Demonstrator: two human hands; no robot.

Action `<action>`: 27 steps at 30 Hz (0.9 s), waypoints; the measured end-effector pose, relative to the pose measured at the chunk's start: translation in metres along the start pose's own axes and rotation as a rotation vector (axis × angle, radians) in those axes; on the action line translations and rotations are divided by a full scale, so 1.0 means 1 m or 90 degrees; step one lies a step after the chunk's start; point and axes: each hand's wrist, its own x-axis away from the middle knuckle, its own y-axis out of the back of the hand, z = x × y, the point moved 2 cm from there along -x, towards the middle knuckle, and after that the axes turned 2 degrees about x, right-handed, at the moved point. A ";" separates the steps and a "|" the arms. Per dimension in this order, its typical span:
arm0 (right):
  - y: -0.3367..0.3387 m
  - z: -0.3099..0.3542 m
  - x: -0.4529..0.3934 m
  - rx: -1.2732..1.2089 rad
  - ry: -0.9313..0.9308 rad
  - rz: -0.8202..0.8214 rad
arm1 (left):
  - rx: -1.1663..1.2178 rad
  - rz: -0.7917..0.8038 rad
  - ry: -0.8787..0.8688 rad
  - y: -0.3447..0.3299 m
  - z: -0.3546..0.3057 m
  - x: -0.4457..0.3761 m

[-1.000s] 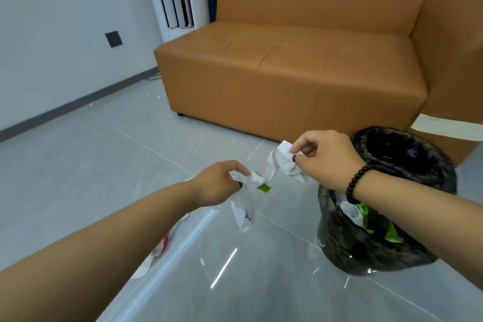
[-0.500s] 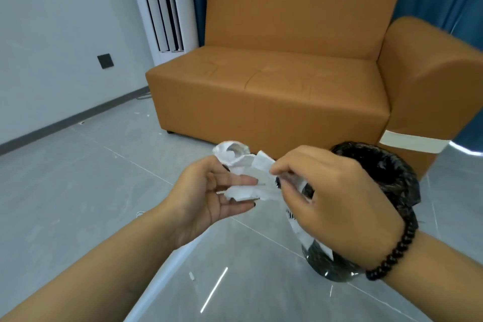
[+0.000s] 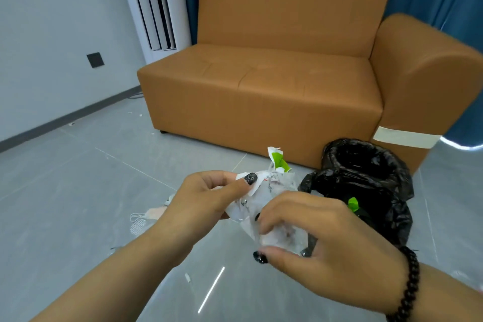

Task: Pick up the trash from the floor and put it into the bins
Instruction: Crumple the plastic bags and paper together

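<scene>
- The left hand (image 3: 206,198) pinched the upper edge of the crumpled wrapper (image 3: 271,191), thumb pressed on top.
- The right hand (image 3: 321,240) curled round the wrapper's lower part (clear plastic, with a green-and-white scrap sticking up at 12 o'clock).
- The wrapper was held above the floor (image 3: 78,191), with the black-lined bin (image 3: 366,178) at its 3 o'clock.
- More litter (image 3: 142,219) lay on the floor at the hands' 9 o'clock.

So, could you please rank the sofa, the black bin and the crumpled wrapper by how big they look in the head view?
1. sofa
2. black bin
3. crumpled wrapper, which looks enlarged by nearness to the camera
</scene>
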 end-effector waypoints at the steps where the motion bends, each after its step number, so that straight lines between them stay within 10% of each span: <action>1: 0.004 -0.003 -0.001 -0.044 -0.032 -0.054 | -0.017 -0.005 -0.016 0.001 -0.003 0.002; 5: 0.017 -0.014 -0.006 -0.047 -0.093 -0.248 | -0.092 -0.015 -0.073 0.003 -0.014 0.011; 23: 0.034 -0.034 -0.017 0.007 -0.314 -0.194 | -0.384 -0.090 -0.308 0.014 -0.012 0.014; 27: 0.030 -0.032 -0.019 -0.286 -0.396 -0.099 | -0.485 0.007 -0.312 0.007 -0.009 0.019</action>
